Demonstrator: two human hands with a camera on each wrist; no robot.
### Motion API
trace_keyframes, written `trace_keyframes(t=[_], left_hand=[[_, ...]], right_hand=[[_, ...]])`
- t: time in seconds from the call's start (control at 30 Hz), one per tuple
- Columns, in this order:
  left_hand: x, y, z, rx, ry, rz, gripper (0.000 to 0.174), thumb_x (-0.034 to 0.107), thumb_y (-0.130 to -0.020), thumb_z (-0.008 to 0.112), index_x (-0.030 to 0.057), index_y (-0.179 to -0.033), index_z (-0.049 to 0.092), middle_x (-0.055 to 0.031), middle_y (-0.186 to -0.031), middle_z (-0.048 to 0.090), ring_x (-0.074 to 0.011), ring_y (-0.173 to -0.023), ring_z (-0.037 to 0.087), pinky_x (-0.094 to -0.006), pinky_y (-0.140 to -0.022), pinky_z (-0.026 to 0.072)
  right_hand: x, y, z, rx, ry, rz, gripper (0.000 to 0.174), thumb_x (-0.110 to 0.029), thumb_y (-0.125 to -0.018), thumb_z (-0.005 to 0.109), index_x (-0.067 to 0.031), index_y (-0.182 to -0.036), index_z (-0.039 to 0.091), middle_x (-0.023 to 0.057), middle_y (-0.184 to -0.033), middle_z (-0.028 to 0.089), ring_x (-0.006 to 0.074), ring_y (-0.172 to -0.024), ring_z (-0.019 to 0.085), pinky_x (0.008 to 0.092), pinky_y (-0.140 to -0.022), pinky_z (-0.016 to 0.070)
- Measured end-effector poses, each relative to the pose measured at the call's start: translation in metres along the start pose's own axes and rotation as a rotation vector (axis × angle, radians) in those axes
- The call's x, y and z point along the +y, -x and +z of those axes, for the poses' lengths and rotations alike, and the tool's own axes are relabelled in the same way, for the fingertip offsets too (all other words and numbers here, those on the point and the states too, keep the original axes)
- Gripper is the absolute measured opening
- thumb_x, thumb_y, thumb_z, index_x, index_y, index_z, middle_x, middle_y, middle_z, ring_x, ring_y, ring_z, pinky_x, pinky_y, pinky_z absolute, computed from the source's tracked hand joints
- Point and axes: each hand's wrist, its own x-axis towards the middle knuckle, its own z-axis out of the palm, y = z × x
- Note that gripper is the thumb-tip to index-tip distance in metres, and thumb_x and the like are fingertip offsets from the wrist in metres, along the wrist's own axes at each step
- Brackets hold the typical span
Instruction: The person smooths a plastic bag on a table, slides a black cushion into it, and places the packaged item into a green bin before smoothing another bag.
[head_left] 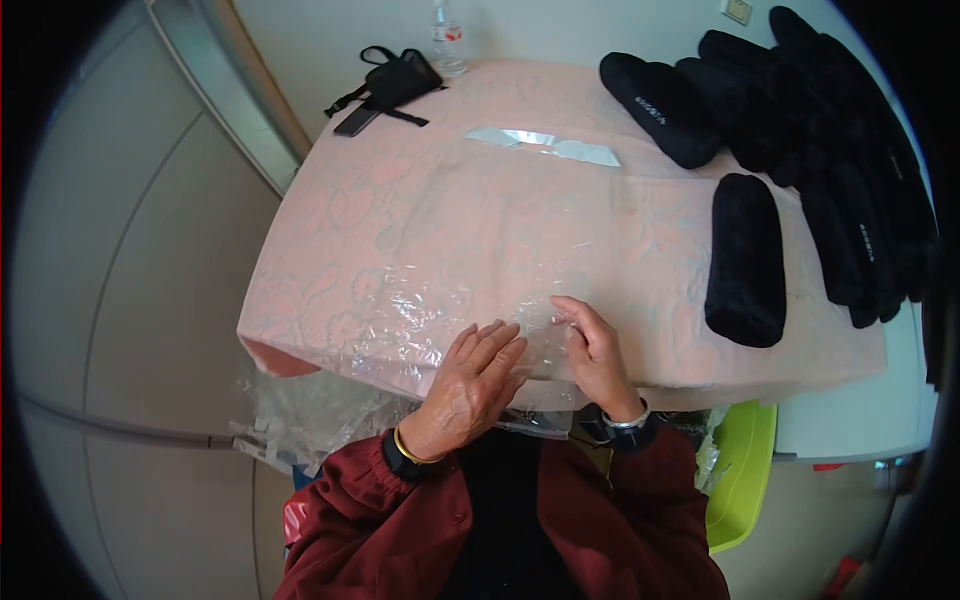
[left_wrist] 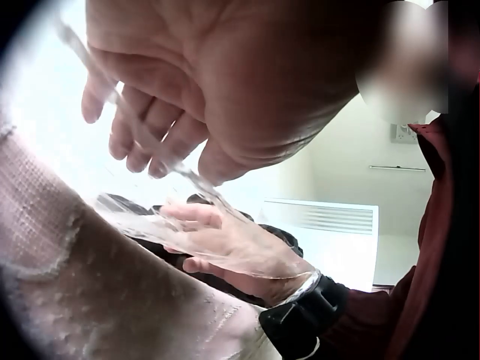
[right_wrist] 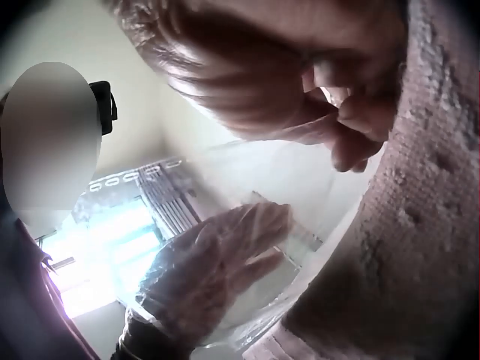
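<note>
A clear plastic bag [head_left: 415, 305] lies flat on the pink tablecloth, with a shiny silvery-white strip [head_left: 590, 153] at its far end. Its near part hangs over the front edge of the table. My left hand [head_left: 468, 390] rests over the near part of the bag, fingers extended together. To its right, my right hand [head_left: 600, 355] is beside the film, index finger stretched forward and thumb apart. In the left wrist view, clear film overlaps the right hand [left_wrist: 232, 244]. The right wrist view shows the left hand [right_wrist: 217, 262] through film.
Several black plush cushions [head_left: 745, 260] lie along the right side. At the back left are a black pouch [head_left: 405, 78], a phone [head_left: 357, 120] and a water bottle [head_left: 450, 45]. Crumpled clear plastic [head_left: 320, 415] hangs below the table's left front; a lime-green tub [head_left: 745, 470] stands right.
</note>
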Motion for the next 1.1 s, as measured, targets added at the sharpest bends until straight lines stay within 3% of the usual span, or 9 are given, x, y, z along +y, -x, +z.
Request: trace_keyframes(t=[0.03,0.07,0.2,0.27,0.43,0.53,0.77,0.93,1.1], left_hand=[[0.002,-0.004,0.005,0.006,-0.072,0.013,0.046,0.005,-0.086,0.071,-0.0049,-0.129,0.059,-0.0230,-0.132,0.059,-0.0422,-0.125,0.055,-0.0474,-0.105,0.0456],[-0.002,-0.004,0.007,0.003,-0.056,0.042,0.046,0.005,-0.086,0.071,-0.0049,-0.129,0.059,-0.0230,-0.132,0.059,-0.0422,-0.125,0.055,-0.0474,-0.105,0.0456],[-0.026,-0.003,0.013,0.042,-0.097,-0.113,0.049,0.005,-0.086,0.070,-0.0072,-0.132,0.056,-0.0255,-0.140,0.052,-0.0435,-0.132,0.049,-0.0520,-0.112,0.0386],[-0.021,-0.012,0.021,-0.006,-0.048,-0.065,0.053,0.013,-0.091,0.067,-0.0084,-0.137,0.051,-0.0266,-0.145,0.047,-0.0439,-0.136,0.045,-0.0538,-0.114,0.0349],[-0.038,-0.010,0.037,-0.178,-0.186,-0.021,0.068,0.031,-0.096,0.062,-0.0104,-0.145,0.041,-0.0285,-0.154,0.036,-0.0438,-0.144,0.036,-0.0557,-0.118,0.0279],[-0.055,0.004,0.015,-0.200,-0.283,-0.096,0.076,0.042,-0.096,0.058,-0.0098,-0.148,0.037,-0.0283,-0.157,0.032,-0.0432,-0.147,0.031,-0.0554,-0.119,0.0242],[-0.120,0.051,-0.047,-0.225,-0.509,-0.321,0.088,0.061,-0.099,0.044,-0.0057,-0.155,0.027,-0.0246,-0.162,0.027,-0.0406,-0.151,0.025,-0.0543,-0.121,0.0167],[-0.128,0.065,-0.052,-0.200,-0.549,-0.349,0.092,0.066,-0.098,0.043,-0.0070,-0.153,0.030,-0.0237,-0.161,0.029,-0.0403,-0.150,0.026,-0.0544,-0.121,0.0178],[-0.130,0.071,-0.056,-0.086,-0.391,-0.345,0.090,0.065,-0.097,0.044,-0.0039,-0.153,0.033,-0.0220,-0.160,0.032,-0.0403,-0.149,0.028,-0.0545,-0.120,0.0193]], right_hand=[[0.003,-0.003,-0.001,0.067,0.253,-0.175,0.049,0.008,-0.091,0.051,-0.0020,-0.139,0.050,0.0196,-0.124,0.060,0.0256,-0.101,0.062,0.0329,-0.083,0.0511],[-0.003,-0.003,-0.007,0.092,0.274,-0.168,0.049,0.008,-0.091,0.051,-0.0020,-0.139,0.050,0.0196,-0.124,0.060,0.0256,-0.101,0.062,0.0329,-0.083,0.0511],[-0.038,0.003,-0.010,0.303,0.629,-0.218,0.053,0.003,-0.087,0.060,0.0029,-0.139,0.048,0.0275,-0.144,0.045,0.0410,-0.129,0.050,0.0430,-0.103,0.0458],[-0.043,0.008,0.005,0.026,0.504,-0.270,0.072,-0.012,-0.084,0.074,0.0075,-0.144,0.041,0.0288,-0.153,0.034,0.0448,-0.144,0.033,0.0502,-0.116,0.0324],[-0.018,0.012,0.026,-0.217,0.537,-0.199,0.094,-0.034,-0.081,0.080,0.0096,-0.149,0.032,0.0287,-0.158,0.028,0.0435,-0.148,0.028,0.0519,-0.121,0.0235],[-0.020,0.012,0.009,-0.314,0.741,-0.160,0.111,-0.052,-0.077,0.078,0.0109,-0.152,0.026,0.0280,-0.160,0.025,0.0416,-0.151,0.023,0.0529,-0.123,0.0168],[-0.009,0.019,-0.022,-0.331,0.841,-0.072,0.117,-0.057,-0.076,0.076,0.0107,-0.154,0.021,0.0265,-0.162,0.022,0.0401,-0.153,0.017,0.0534,-0.124,0.0137],[-0.010,0.031,-0.035,-0.283,0.929,-0.023,0.117,-0.058,-0.077,0.076,0.0113,-0.153,0.020,0.0262,-0.163,0.020,0.0394,-0.153,0.016,0.0534,-0.124,0.0133],[-0.007,0.048,-0.048,-0.156,0.878,-0.055,0.101,-0.048,-0.080,0.077,0.0081,-0.151,0.031,0.0251,-0.158,0.030,0.0410,-0.150,0.024,0.0538,-0.122,0.0181]])
